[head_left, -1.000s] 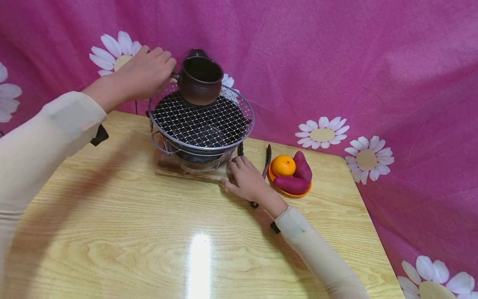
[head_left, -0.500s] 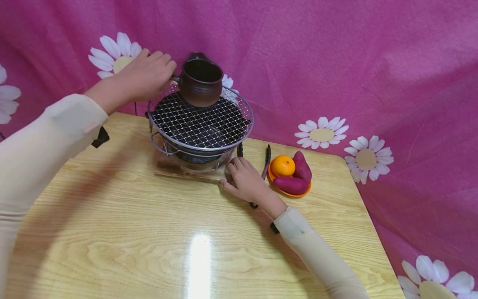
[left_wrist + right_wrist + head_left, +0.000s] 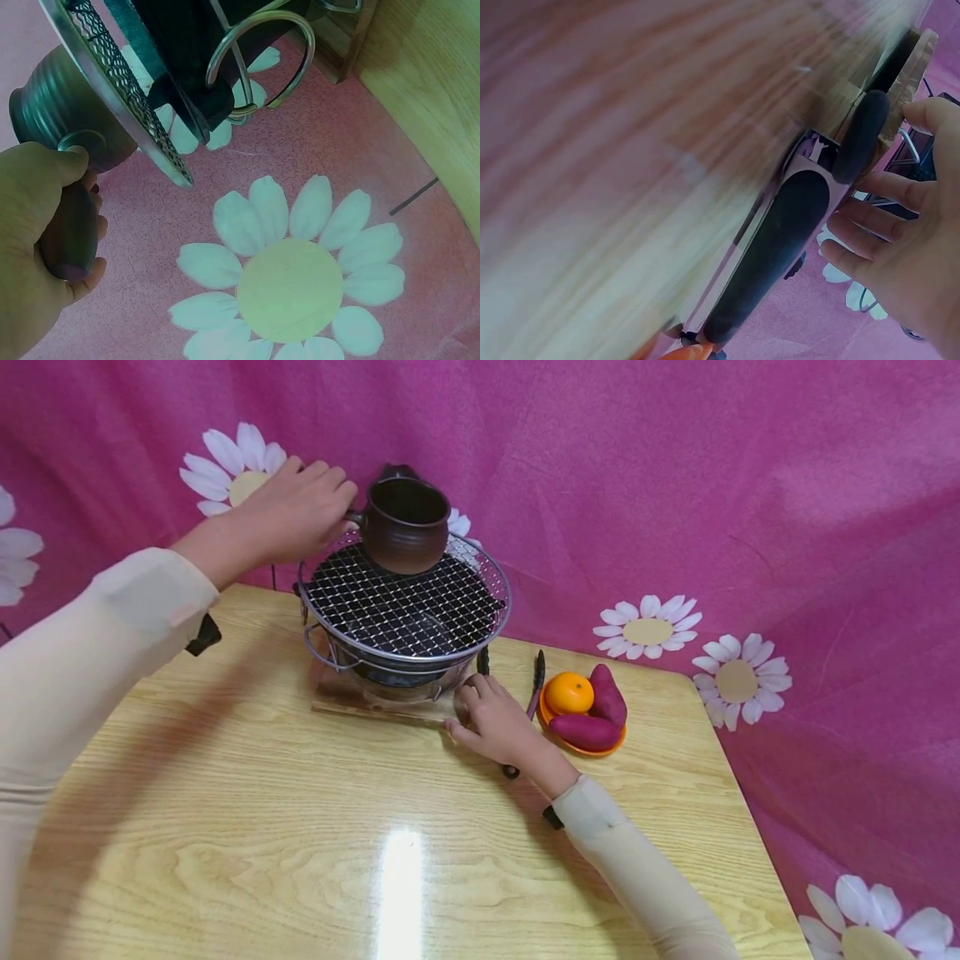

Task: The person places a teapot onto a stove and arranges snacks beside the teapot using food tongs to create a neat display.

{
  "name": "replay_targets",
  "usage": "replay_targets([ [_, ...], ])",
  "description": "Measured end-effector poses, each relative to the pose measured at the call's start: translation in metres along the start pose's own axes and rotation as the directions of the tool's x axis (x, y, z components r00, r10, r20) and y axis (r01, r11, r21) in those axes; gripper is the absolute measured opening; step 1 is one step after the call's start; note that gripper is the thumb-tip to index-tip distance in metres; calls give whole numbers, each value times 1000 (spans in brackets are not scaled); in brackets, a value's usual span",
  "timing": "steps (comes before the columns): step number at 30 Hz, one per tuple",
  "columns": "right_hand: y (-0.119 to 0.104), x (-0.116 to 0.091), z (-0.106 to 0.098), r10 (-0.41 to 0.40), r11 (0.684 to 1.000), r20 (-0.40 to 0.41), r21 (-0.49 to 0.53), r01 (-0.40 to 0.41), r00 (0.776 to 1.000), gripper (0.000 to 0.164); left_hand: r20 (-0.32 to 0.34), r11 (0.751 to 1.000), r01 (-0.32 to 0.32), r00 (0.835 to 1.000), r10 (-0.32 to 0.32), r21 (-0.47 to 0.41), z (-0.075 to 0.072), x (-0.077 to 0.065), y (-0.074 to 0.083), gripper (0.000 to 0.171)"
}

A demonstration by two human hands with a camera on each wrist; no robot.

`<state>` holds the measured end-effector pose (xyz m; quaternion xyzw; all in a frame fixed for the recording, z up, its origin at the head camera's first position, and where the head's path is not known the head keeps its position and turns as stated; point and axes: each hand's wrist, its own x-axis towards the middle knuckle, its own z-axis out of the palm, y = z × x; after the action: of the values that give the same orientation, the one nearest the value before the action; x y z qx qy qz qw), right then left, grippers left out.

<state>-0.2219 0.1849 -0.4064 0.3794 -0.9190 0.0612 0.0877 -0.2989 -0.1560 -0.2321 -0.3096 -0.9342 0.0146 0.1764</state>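
My left hand [image 3: 296, 514] grips the side handle [image 3: 69, 232] of a dark brown clay teapot [image 3: 405, 539]. The lidless teapot stands upright at the back of a round wire grill mesh [image 3: 405, 610], its base right at the wires. Beneath the mesh is a round tabletop grill [image 3: 397, 675] on a wooden board [image 3: 382, 714]. My right hand [image 3: 498, 722] is at the board's front right corner, thumb at the edge and fingers loosely bent along the side. Under that hand and wrist lie black-handled tongs [image 3: 769, 255], partly hidden in the head view.
An orange plate [image 3: 588, 752] with a mandarin [image 3: 569, 693] and two purple sweet potatoes [image 3: 585, 732] sits right of the tongs. A pink flowered cloth [image 3: 675, 485] hangs right behind the wooden table [image 3: 300, 827], whose right edge slants toward the front.
Both hands, the teapot and the grill stay in nearly the same place throughout. Only a slight shift of the head view shows.
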Motion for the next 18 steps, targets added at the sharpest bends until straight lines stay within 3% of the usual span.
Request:
replay_targets([
  [18, 3, 0, 1, 13, 1000, 17, 22, -14, 1000, 35, 21, 1000, 9, 1000, -9, -6, 1, 1, 0, 33],
])
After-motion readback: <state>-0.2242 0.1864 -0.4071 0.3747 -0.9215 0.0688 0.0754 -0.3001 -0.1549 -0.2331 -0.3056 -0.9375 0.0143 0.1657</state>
